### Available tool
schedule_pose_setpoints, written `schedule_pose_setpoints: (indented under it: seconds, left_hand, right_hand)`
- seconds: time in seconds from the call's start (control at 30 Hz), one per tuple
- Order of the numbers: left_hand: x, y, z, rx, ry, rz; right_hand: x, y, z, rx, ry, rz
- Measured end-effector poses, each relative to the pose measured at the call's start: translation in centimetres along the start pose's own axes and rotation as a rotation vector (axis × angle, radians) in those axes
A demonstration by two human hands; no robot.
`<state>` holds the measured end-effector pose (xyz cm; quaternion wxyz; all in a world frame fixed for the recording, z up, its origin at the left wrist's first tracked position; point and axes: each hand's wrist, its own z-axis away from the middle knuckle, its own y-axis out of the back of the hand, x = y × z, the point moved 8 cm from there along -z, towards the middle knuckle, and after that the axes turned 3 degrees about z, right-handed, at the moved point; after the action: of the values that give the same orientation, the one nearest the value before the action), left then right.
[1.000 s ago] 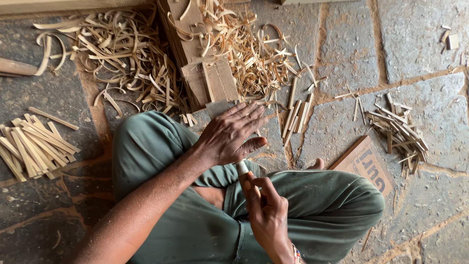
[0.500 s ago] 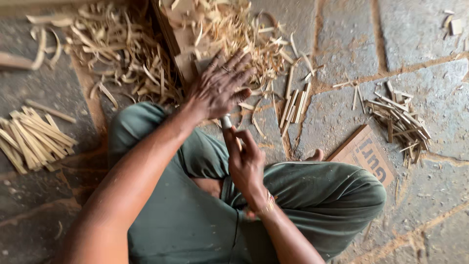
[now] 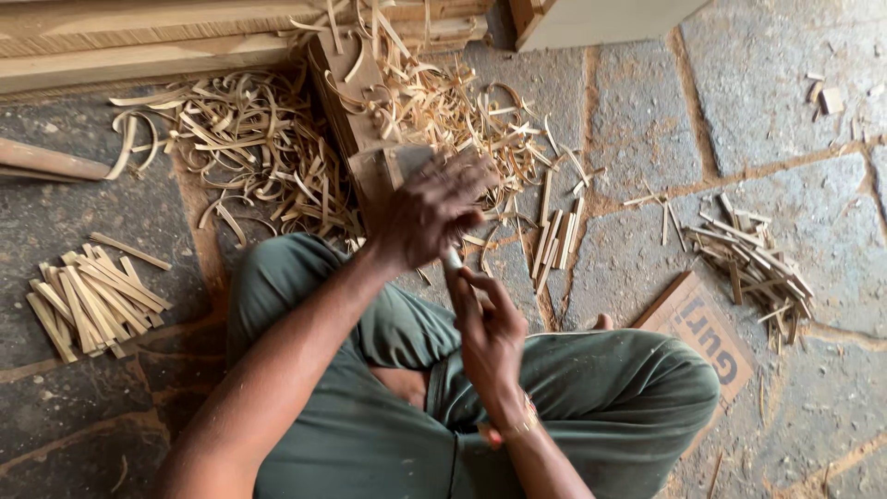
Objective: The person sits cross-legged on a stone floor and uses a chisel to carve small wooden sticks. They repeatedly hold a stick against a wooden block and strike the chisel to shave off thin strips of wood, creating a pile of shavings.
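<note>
My left hand [image 3: 432, 208] is curled shut above my knee, and a flat grey blade [image 3: 412, 159] sticks out past its knuckles. Just below it, my right hand [image 3: 487, 325] grips a thin pale stick [image 3: 453, 261] that points up. The stick's top end reaches the underside of the left hand. Both hands hover over my crossed legs in green trousers [image 3: 591, 388]. How the blade meets the stick is hidden by the left hand.
Curled wood shavings [image 3: 249, 148] cover a brown plank [image 3: 337, 83] and the stone floor ahead. Cut sticks lie in a bundle at the left [image 3: 92, 296], a few in the middle [image 3: 554, 231] and a heap at the right [image 3: 748, 254]. A cardboard piece [image 3: 702, 328] lies by my knee. Wooden boards [image 3: 139, 46] run along the top.
My left hand went from lying spread on my knee, out to the shavings, and is now curled shut. My right hand has risen with the stick towards it.
</note>
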<state>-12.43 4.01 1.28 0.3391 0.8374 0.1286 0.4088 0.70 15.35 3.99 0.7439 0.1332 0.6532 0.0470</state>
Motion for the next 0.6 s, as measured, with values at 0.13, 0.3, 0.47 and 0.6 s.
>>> schedule_pose_setpoints:
  seconds: [0.13, 0.3, 0.47, 0.6]
  left_hand:
    - [3.6, 0.0, 1.0, 0.041, -0.105, 0.092]
    - [5.9, -0.1, 2.9, 0.010, -0.089, 0.182]
    - [6.1, -0.3, 4.0, -0.100, 0.013, 0.198]
    - [5.9, -0.8, 3.7, -0.120, -0.004, 0.175]
  right_hand:
    - [-0.2, 2.3, 2.4, 0.034, -0.082, 0.079]
    - [-1.3, 2.8, 5.4, 0.002, -0.111, 0.060]
    - [-1.9, 2.5, 6.4, -0.024, -0.157, 0.125]
    - [-2.2, 2.2, 6.3, -0.037, -0.173, 0.217]
